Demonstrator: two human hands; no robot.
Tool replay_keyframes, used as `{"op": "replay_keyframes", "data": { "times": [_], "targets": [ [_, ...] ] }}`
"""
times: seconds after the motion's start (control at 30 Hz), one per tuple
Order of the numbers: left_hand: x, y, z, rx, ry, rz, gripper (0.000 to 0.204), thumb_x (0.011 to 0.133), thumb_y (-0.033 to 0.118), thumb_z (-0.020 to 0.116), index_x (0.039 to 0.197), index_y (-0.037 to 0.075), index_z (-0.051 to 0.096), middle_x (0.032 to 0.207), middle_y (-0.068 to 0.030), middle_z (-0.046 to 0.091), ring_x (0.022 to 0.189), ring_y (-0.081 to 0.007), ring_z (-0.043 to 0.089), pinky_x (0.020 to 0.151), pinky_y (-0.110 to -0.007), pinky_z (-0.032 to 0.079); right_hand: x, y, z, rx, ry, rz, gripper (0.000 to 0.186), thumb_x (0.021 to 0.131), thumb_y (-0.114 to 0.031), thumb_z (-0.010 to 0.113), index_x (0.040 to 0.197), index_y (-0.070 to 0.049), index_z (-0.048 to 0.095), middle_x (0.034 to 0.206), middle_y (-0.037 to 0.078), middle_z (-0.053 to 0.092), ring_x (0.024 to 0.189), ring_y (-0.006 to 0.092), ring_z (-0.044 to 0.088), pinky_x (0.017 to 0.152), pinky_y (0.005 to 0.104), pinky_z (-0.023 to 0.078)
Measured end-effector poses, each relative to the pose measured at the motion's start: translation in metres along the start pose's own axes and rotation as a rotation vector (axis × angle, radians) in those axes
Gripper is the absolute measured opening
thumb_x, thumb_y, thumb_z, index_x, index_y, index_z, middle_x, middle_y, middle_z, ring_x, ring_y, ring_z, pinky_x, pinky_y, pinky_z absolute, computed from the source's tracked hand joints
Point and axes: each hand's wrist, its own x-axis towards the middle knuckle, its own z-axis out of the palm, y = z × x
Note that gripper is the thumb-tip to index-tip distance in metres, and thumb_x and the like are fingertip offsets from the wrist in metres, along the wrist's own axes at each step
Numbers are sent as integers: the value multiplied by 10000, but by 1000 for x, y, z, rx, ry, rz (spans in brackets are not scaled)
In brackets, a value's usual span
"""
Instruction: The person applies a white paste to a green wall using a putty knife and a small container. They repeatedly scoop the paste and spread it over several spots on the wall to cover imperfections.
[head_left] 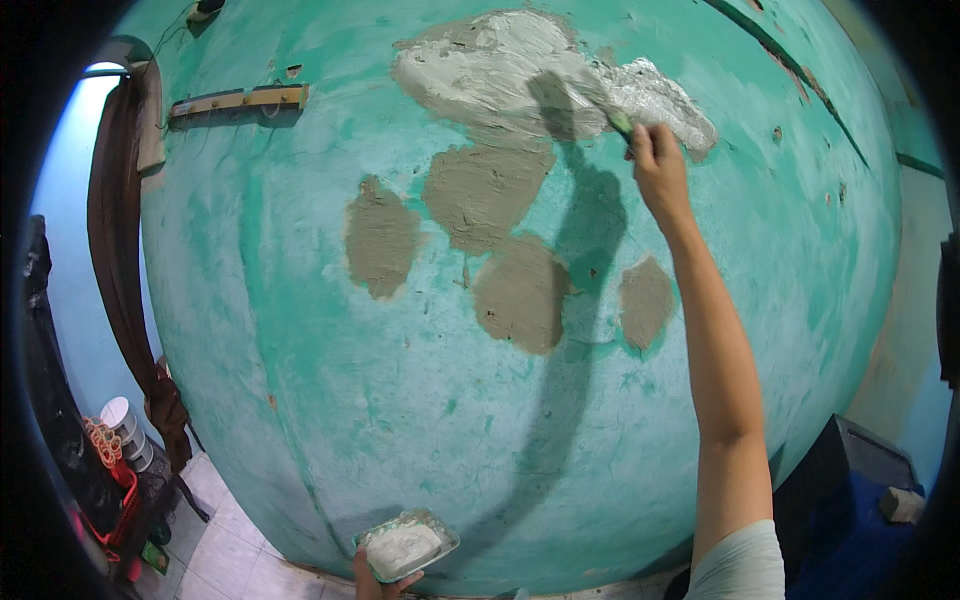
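High on the green wall (pixel 450 430), my right hand (pixel 660 175) is closed around the green handle of a putty knife (pixel 620 122). Its blade is hard to make out against the wet white putty (pixel 655 100) spread across the large upper patch. Low down, my left hand (pixel 375 583) grips a shallow greenish tray (pixel 455 541) from beneath and the side. White putty (pixel 400 548) fills much of this tray. Below the white area are several grey-brown filled patches, including a middle one (pixel 487 195) and a small one on the right (pixel 646 302).
A hook rail (pixel 238 101) is fixed to the wall at upper left. A dark curtain (pixel 115 220) hangs in the doorway, with white buckets (pixel 122 425) below it. At lower right, a grey block (pixel 902 505) rests on a dark blue-black piece of furniture (pixel 850 500).
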Motion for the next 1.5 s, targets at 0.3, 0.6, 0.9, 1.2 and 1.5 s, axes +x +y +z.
{"op": "replay_keyframes", "data": {
  "times": [0.3,0.6,0.9,1.2,1.5],
  "targets": [
    [-2,-18,0,55,-15,8,542,1037,435,555,1360,7,637,1298,-128,716,1165,-278,699,936,-416,601,-46,34,-32,-199,-20,72,301,1069,-289,584,971,-5,608,800,146,683,746,232,653,713,397,506],
    [-3,12,6,-386,314,-340,596,1049,556,458,1405,101,604,1311,-116,712,1183,-300,698,894,-488,622,16,2,-8,-28,110,35,357,1060,-324,577,976,21,619,841,160,695,789,261,664,770,396,510],
    [-6,4,18,-359,276,-312,586,1043,542,498,1394,85,606,1344,-113,685,1161,-285,703,837,-471,642,40,31,1,-245,70,23,367,1046,-328,588,992,32,633,914,238,714,842,397,693,785,477,522],
    [-6,19,11,-303,320,-380,628,1040,596,462,1395,100,612,1325,-66,699,1162,-254,695,850,-437,619,26,19,-20,-89,69,118,386,1084,-365,548,1038,14,611,842,155,690,825,286,678,792,416,516],
    [-6,12,14,-405,430,-408,627,1036,586,469,1412,101,598,1314,-106,711,1112,-299,721,794,-459,631,77,-44,55,-139,82,54,400,1062,-372,524,1270,-41,610,1097,270,732,1051,461,696,913,508,526]
  ]
}}
